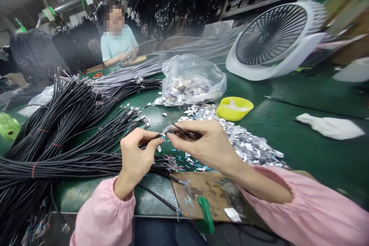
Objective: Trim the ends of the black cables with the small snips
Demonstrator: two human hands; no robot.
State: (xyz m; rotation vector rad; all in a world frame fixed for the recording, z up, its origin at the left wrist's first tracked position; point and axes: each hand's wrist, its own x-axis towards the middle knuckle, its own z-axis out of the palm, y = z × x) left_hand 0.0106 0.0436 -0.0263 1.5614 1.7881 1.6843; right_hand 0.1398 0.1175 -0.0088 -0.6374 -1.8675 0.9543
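My left hand (138, 153) pinches the end of a black cable between thumb and forefinger. My right hand (206, 142) is closed around a slim dark pointed tool (187, 132), mostly covered by the fingers; its exact kind is unclear. Both sets of fingertips nearly meet at the cable's stripped end (163, 133), where something silvery shows. Below the hands, bundled black cables (86, 163) end in coloured wires (174, 164). A pile of silver foil scraps (253, 144) lies beyond my right wrist, with small blue wire bits scattered nearby.
A clear plastic bag of scraps (193, 80) and a yellow bowl (235, 108) stand ahead. A white fan (273, 40) is at the back right. A brown board (187, 196) and a green object (206, 215) lie at the near edge. Another person (118, 44) works across the table.
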